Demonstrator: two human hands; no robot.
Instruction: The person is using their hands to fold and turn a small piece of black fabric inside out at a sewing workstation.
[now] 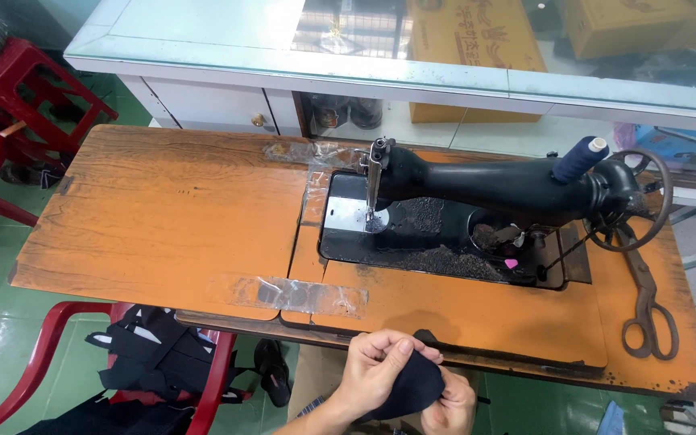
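Note:
Both my hands are low at the near edge of the orange wooden table (163,217), holding a small piece of dark fabric (412,385) between them. My left hand (376,362) pinches the fabric from above with thumb and fingers. My right hand (453,403) supports it from below, mostly hidden by the cloth. A black sewing machine (493,189) stands on the table beyond my hands, its needle (370,211) over the metal plate, apart from the fabric.
Large dark scissors (646,306) lie at the table's right end beside the handwheel (634,201). A blue thread spool (577,157) sits on the machine. A red plastic chair (147,362) with dark cloth pieces stands at lower left. A glass-topped white counter (283,56) runs behind.

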